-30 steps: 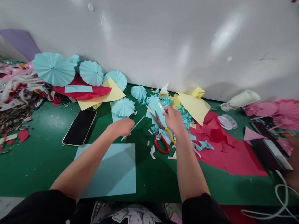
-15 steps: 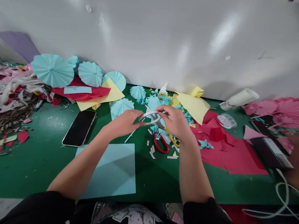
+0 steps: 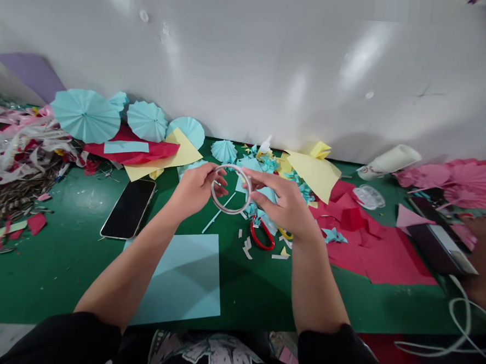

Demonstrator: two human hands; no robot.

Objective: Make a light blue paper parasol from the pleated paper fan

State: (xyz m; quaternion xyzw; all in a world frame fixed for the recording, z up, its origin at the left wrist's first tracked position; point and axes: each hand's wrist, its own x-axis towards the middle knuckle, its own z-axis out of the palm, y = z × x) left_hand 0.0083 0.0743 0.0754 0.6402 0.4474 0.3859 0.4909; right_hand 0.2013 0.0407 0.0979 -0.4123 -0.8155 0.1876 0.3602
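Note:
A thin white ring, like a roll of tape (image 3: 229,210), is held upright over the table with its round opening facing me. My left hand (image 3: 195,190) grips its left side between thumb and fingers. On the ring's right edge rest the fingertips of my right hand (image 3: 281,201), thumb and fingers pinched near the rim. Below the hands lie scissors with a red handle (image 3: 262,235), white paper scraps (image 3: 247,248) and a thin light-blue strip (image 3: 218,213). A light-blue sheet (image 3: 183,277) lies flat near the table's front edge.
A phone (image 3: 129,208) lies left of my left hand. Blue paper fans (image 3: 85,116) lean along the wall. Red paper (image 3: 382,253), a paper cup (image 3: 390,161), pink fans (image 3: 473,182) and a white cable (image 3: 460,327) are on the right. Ribbons (image 3: 19,141) heap at far left.
The ring has been tilted up from nearly edge-on, so its full circle now faces me. Both hands have turned slightly with it, and it has shifted a little left.

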